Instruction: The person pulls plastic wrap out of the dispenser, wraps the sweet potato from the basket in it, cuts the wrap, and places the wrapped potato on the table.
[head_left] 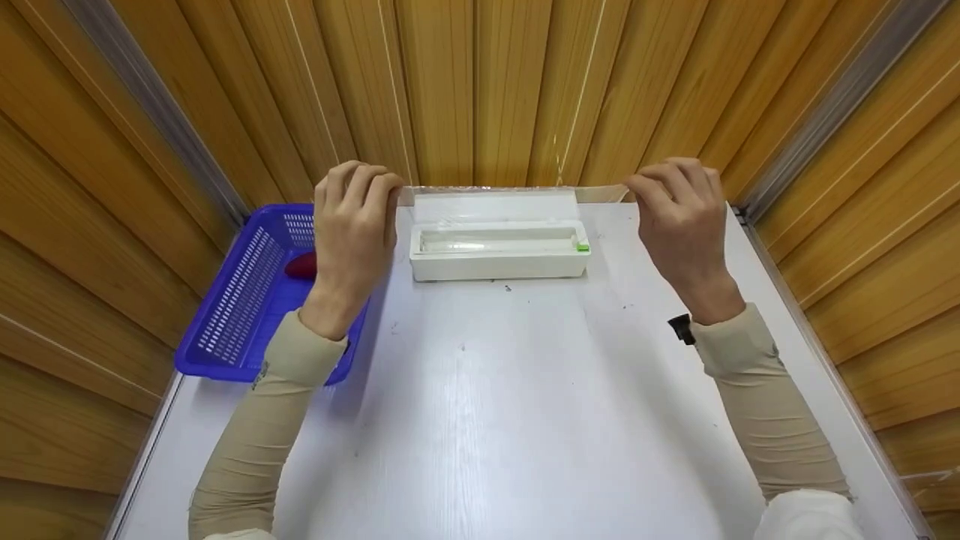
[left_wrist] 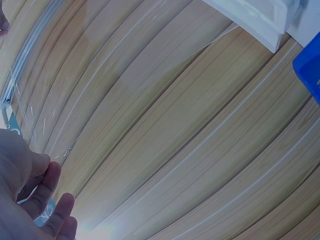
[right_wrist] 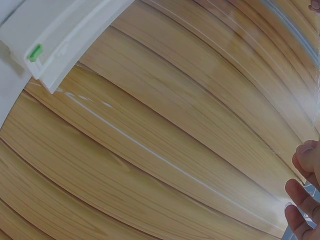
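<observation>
A thin sheet of clear cling film point(head_left: 604, 194) stretches between my two hands, its top edge running nearly level in the head view. My left hand point(head_left: 352, 217) pinches one corner between thumb and fingers. At the other corner, my right hand point(head_left: 681, 217) pinches the film the same way. Below and between them stands a white cling film dispenser box point(head_left: 499, 267) with its lid point(head_left: 495, 207) raised at the back. A small green slider point(head_left: 583, 247) sits at its right end. In the left wrist view the film point(left_wrist: 125, 75) reaches down toward the box.
A blue plastic basket point(head_left: 217, 369) stands at the left of the white table point(head_left: 480, 390), partly behind my left forearm. Inside it lies a dark red object point(head_left: 301, 266), half hidden by the hand. Wood-patterned walls point(head_left: 510, 90) close off the back and sides.
</observation>
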